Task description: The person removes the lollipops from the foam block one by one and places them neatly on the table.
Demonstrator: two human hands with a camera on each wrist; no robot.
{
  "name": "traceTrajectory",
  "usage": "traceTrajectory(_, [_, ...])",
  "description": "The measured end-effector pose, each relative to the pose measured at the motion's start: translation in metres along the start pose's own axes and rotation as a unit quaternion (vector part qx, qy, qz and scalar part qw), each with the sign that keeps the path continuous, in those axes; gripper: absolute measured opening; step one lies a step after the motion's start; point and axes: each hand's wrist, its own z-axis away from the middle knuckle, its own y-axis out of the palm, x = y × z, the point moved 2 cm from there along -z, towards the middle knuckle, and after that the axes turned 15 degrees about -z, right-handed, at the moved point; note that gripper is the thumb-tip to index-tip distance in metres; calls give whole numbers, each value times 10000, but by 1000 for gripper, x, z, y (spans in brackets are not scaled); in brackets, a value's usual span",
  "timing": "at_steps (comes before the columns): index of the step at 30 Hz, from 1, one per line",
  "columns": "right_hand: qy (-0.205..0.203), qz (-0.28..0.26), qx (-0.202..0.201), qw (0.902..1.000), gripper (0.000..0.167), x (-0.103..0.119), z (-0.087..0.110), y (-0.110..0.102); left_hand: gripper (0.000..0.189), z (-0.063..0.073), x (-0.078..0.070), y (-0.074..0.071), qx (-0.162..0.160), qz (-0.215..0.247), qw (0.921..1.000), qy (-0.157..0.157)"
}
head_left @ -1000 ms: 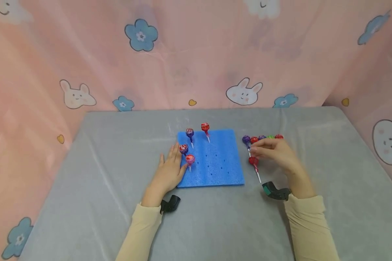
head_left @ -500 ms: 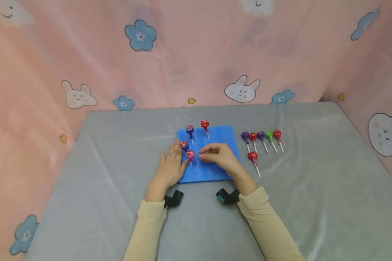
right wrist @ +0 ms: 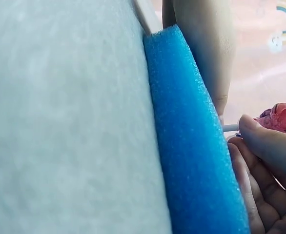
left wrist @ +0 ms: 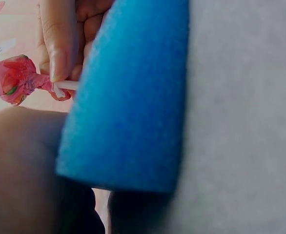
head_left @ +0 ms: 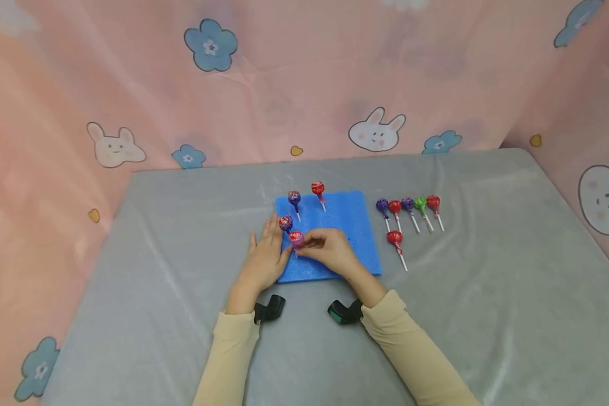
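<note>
In the head view, the left hand (head_left: pixel 264 262) rests with fingers extended along the left edge of a blue foam board (head_left: pixel 355 225) dotted with small holes. The right hand (head_left: pixel 332 252) reaches over the board and pinches a pink-wrapped lollipop (head_left: pixel 296 239) just below its candy. Both wrist views show this lollipop's white stick (left wrist: pixel 67 85) running down to the foam, with thumb and fingers at the wrapper's neck (right wrist: pixel 262 122). Behind it on the board stand a red-and-purple lollipop (head_left: pixel 286 224), a purple one (head_left: pixel 294 198) and a red one (head_left: pixel 318 189).
Right of the board, several lollipops lie in a row on the grey table (head_left: pixel 487 293), among them a green one (head_left: pixel 420 204). A single red lollipop (head_left: pixel 395 238) lies in front of them. A pink printed curtain (head_left: pixel 264 101) hangs behind the table.
The right hand has moved left from the lollipops on the table, over the board, to the pink lollipop and now pinches it. The left hand has stayed at the board's edge.
</note>
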Motion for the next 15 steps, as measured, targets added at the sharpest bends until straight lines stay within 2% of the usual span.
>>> traceTrajectory(4, [-63, 199, -42, 9998, 12, 0, 0, 2, 62, 1, 2, 0, 102, -44, 9999, -11])
traceTrajectory(11, [-134, 425, -169, 9989, 11, 0, -1, 3, 62, -1, 2, -4, 97, -44, 9999, 17])
traceTrajectory(15, [-45, 338, -262, 9991, 11, -1, 0, 2, 62, 0, 1, -3, 180, -70, 9998, -13])
